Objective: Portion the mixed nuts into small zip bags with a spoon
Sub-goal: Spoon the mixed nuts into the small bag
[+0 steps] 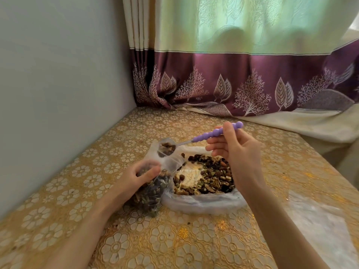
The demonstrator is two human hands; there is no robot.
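On table [194,239], one zip bag [153,183] gripped left hand [136,179], one spoon [204,136] (loaded) pinched right hand [235,152]

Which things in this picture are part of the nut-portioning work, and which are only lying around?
Part of the work:
- spoon, loaded, held by the right hand at the bag's mouth
- small zip bag, gripped by the left hand
- mixed nuts in the large open plastic bag

Only lying around:
- curtain
- clear plastic sheet at right on the table
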